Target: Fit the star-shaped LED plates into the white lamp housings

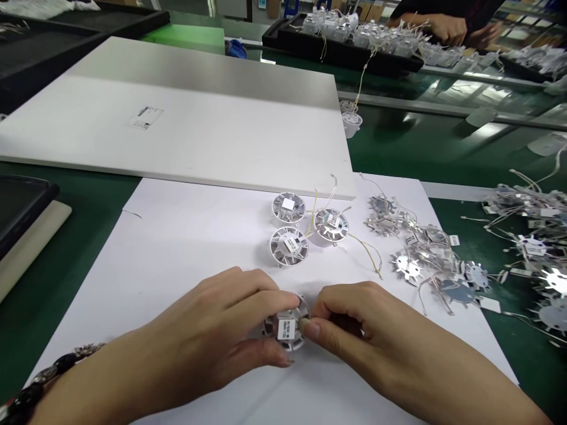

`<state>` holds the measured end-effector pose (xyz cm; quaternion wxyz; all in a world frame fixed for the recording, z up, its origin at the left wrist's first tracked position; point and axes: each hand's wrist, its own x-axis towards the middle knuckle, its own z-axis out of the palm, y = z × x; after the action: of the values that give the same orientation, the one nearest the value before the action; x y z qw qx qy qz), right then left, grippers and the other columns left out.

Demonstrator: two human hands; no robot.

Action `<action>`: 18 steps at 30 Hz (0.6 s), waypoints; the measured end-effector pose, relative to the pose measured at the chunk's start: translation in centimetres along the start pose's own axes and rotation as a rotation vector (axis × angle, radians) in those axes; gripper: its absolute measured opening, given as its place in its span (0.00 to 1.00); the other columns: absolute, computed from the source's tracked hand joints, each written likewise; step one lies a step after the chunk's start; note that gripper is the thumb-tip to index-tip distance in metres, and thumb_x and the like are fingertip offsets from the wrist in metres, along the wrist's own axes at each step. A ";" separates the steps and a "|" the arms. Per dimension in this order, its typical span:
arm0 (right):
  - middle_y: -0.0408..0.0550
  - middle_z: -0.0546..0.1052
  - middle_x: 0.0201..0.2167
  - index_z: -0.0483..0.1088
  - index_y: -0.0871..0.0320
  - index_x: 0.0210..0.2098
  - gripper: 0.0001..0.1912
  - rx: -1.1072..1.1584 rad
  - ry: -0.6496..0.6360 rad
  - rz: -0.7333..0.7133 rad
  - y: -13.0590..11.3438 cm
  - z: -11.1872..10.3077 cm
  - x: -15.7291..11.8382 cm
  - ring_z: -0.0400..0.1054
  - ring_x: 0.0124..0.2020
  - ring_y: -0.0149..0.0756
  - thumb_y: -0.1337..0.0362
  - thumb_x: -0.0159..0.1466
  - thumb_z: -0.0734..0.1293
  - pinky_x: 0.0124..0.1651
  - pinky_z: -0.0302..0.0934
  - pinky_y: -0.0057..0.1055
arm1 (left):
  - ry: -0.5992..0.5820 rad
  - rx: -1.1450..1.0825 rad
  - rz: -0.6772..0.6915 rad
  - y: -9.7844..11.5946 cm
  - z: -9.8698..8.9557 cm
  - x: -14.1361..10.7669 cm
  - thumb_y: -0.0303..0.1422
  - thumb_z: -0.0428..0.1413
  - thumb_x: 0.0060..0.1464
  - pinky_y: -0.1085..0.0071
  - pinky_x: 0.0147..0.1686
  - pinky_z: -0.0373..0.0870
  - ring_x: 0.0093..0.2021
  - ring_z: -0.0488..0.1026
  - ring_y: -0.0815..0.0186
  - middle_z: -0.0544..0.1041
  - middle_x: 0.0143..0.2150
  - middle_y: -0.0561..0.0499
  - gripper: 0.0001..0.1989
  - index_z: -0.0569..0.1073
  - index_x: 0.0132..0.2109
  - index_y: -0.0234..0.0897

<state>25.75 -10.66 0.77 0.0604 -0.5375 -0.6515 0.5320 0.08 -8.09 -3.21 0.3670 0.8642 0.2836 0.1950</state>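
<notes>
A round white housing (299,343) with a silvery finned plate and a printed white label (286,329) sits on the white sheet in front of me. My left hand (239,319) grips its left side, forefinger over the top and thumb at the near edge. At its right edge my right hand (349,321) is closed in a pinch, thumb tip touching the plate; anything between those fingers is hidden. Just beyond stand three similar housings (289,246) with labelled plates and thin wires. Loose silvery finned plates (407,267) with wires lie in a pile to the right.
A large white board (212,130) lies across the back left. More finned plates (553,280) are heaped at the far right on the green table (411,147). Beyond, a black tray (283,41) holds several white housings, near a co-worker's hands (447,28). A dark tray (26,203) is at left.
</notes>
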 end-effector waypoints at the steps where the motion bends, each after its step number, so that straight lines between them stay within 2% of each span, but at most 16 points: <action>1: 0.40 0.72 0.26 0.69 0.55 0.29 0.21 -0.010 0.000 0.005 0.0 0.0 0.0 0.61 0.27 0.32 0.55 0.78 0.66 0.29 0.52 0.30 | 0.012 0.000 0.003 0.0 0.1 0.0 0.45 0.59 0.74 0.69 0.45 0.73 0.42 0.80 0.61 0.82 0.47 0.51 0.14 0.76 0.59 0.47; 4: 0.40 0.73 0.27 0.68 0.55 0.29 0.20 -0.037 0.002 0.022 0.0 -0.1 0.0 0.62 0.28 0.33 0.57 0.78 0.65 0.30 0.52 0.30 | 0.051 -0.001 -0.006 -0.3 0.4 -0.3 0.45 0.60 0.73 0.68 0.45 0.73 0.43 0.79 0.61 0.79 0.57 0.47 0.17 0.73 0.64 0.51; 7: 0.41 0.73 0.27 0.68 0.55 0.29 0.20 -0.059 0.006 0.012 0.1 0.0 0.1 0.63 0.28 0.33 0.58 0.78 0.64 0.31 0.52 0.31 | 0.072 0.011 -0.006 -0.7 0.8 -0.5 0.47 0.60 0.73 0.68 0.52 0.74 0.49 0.79 0.60 0.76 0.65 0.47 0.18 0.73 0.64 0.53; 11: 0.41 0.75 0.28 0.68 0.55 0.29 0.21 -0.077 0.002 0.006 0.3 0.2 0.1 0.64 0.29 0.33 0.57 0.79 0.64 0.32 0.52 0.31 | 0.088 0.104 0.034 -0.7 0.7 -0.5 0.49 0.59 0.74 0.65 0.61 0.71 0.58 0.78 0.57 0.77 0.64 0.49 0.16 0.74 0.63 0.53; 15: 0.40 0.75 0.27 0.68 0.56 0.28 0.20 -0.097 -0.001 0.015 0.3 0.2 0.1 0.64 0.28 0.32 0.60 0.78 0.65 0.31 0.52 0.31 | 0.081 0.192 0.090 -0.7 0.6 -0.3 0.47 0.48 0.80 0.63 0.57 0.72 0.58 0.79 0.59 0.80 0.60 0.49 0.15 0.73 0.61 0.49; 18: 0.39 0.74 0.26 0.67 0.56 0.27 0.20 -0.091 -0.009 0.009 0.2 0.1 0.2 0.63 0.27 0.31 0.62 0.77 0.65 0.30 0.52 0.30 | 0.082 0.148 0.081 -0.7 0.6 0.1 0.48 0.47 0.80 0.65 0.55 0.73 0.55 0.80 0.62 0.82 0.58 0.52 0.16 0.73 0.61 0.49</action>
<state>25.77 -10.58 0.50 0.0305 -0.5403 -0.6729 0.5044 0.26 -7.90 -4.08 0.2818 0.8911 0.2767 0.2233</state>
